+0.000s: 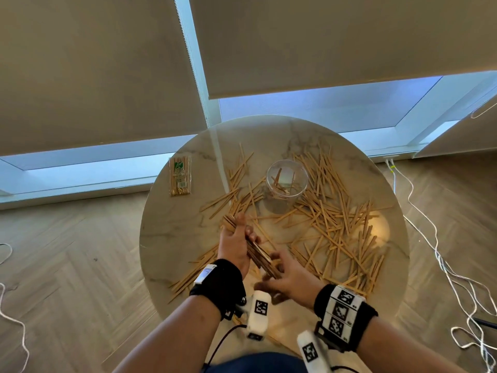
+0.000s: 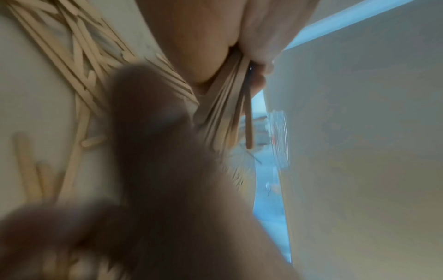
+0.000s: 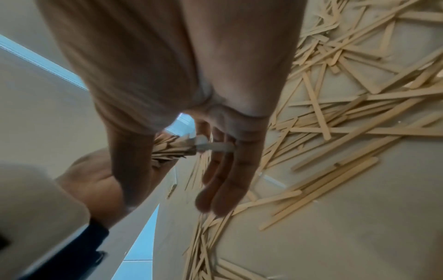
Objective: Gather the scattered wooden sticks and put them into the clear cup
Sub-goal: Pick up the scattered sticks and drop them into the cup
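Note:
Many flat wooden sticks (image 1: 333, 219) lie scattered over the round marble table (image 1: 172, 238). The clear cup (image 1: 286, 181) stands upright near the table's middle with a few sticks inside. My left hand (image 1: 234, 243) grips a thick bundle of sticks (image 1: 259, 255) slantwise above the table's near left part; in the left wrist view the bundle (image 2: 225, 117) sits between palm and fingers. My right hand (image 1: 287, 275) is at the bundle's near end, blurred. In the right wrist view its fingers (image 3: 223, 170) are straight and hold nothing, with the bundle's end (image 3: 172, 149) just beyond the thumb.
A sealed packet of sticks (image 1: 180, 176) lies at the table's far left edge. White cables (image 1: 430, 238) trail over the wooden floor on the right. More loose sticks (image 1: 193, 278) lie by the near left rim. Window blinds hang behind the table.

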Motion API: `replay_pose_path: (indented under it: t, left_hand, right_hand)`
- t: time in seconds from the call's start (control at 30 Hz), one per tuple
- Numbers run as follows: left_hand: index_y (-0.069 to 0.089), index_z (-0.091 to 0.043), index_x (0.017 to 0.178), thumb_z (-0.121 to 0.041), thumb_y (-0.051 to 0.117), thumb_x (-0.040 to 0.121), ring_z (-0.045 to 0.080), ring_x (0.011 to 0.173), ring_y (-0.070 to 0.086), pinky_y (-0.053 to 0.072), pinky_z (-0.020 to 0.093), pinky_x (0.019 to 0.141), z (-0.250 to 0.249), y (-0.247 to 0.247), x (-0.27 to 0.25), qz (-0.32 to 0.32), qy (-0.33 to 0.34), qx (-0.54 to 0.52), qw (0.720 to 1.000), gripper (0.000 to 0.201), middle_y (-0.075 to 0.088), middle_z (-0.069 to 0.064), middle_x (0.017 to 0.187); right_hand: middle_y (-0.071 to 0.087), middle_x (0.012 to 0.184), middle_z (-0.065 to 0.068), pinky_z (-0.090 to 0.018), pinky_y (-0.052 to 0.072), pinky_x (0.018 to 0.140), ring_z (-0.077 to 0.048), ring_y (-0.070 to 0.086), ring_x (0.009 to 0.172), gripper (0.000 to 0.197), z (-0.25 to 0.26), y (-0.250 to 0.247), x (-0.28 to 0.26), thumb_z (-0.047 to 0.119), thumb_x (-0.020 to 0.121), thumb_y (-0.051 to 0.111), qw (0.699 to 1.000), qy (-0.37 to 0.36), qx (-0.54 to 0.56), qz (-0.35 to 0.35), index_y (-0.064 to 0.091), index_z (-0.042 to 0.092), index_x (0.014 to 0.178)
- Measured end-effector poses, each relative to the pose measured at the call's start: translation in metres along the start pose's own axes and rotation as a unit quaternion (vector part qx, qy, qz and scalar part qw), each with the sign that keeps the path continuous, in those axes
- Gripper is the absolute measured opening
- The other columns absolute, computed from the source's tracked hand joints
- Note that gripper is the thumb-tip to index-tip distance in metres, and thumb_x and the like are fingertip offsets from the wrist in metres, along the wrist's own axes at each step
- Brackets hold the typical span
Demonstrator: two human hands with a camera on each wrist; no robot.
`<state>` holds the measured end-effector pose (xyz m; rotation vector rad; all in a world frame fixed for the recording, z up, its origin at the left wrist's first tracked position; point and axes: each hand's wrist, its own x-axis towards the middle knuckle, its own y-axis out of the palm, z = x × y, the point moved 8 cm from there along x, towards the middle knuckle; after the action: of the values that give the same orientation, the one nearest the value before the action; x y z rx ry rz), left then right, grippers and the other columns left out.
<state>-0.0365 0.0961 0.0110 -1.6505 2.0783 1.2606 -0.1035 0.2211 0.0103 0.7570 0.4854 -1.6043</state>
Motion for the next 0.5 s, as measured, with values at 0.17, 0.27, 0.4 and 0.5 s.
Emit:
replay_pose_path:
  t: [0.17, 0.27, 0.4, 0.5]
  left_hand:
    - [0.051, -0.012, 0.091, -0.035, 0.063, 0.096, 0.017, 0.058, 0.054, 0.052, 0.038, 0.063, 0.011, 0.004, -0.009, 0.018, -0.009, 0.038, 0.999, 0.026, 0.051, 0.001, 0.066]
    - [0.052, -0.013, 0.091, -0.035, 0.059, 0.098, 0.020, 0.070, 0.064, 0.055, 0.042, 0.070, 0.012, 0.008, -0.015, 0.031, -0.022, 0.059, 0.997, 0.025, 0.054, 0.003, 0.068]
    - [0.053, -0.010, 0.099, -0.033, 0.060, 0.098, 0.021, 0.073, 0.068, 0.055, 0.045, 0.081, 0.011, 0.015, -0.020, 0.047, -0.024, 0.092, 0.994, 0.024, 0.056, 0.004, 0.065]
    - [0.057, -0.006, 0.101, -0.035, 0.067, 0.093, 0.025, 0.080, 0.067, 0.055, 0.039, 0.076, 0.010, 0.014, -0.021, 0.062, -0.003, 0.147, 0.987, 0.032, 0.060, 0.007, 0.071]
  right_hand:
    - [0.058, 0.084, -0.006, -0.027, 0.037, 0.045, -0.011, 0.047, 0.054, 0.056, 0.009, 0.003, -0.001, 0.022, 0.074, 0.085, 0.999, -0.005, 0.039, -0.037, 0.048, 0.020, 0.116]
    - [0.060, 0.081, -0.003, -0.028, 0.040, 0.045, -0.012, 0.050, 0.055, 0.042, 0.016, -0.002, 0.002, 0.026, 0.078, 0.080, 0.997, -0.012, -0.022, -0.080, 0.052, 0.024, 0.109]
    - [0.067, 0.075, 0.004, -0.034, 0.051, 0.056, -0.010, 0.060, 0.060, 0.018, 0.031, -0.003, 0.003, 0.040, 0.084, 0.067, 0.964, -0.060, -0.228, -0.124, 0.062, 0.029, 0.099]
    - [0.063, 0.075, 0.004, -0.031, 0.044, 0.057, -0.013, 0.057, 0.063, 0.020, 0.035, -0.002, 0.002, 0.041, 0.095, 0.053, 0.941, -0.054, -0.314, -0.116, 0.059, 0.022, 0.092]
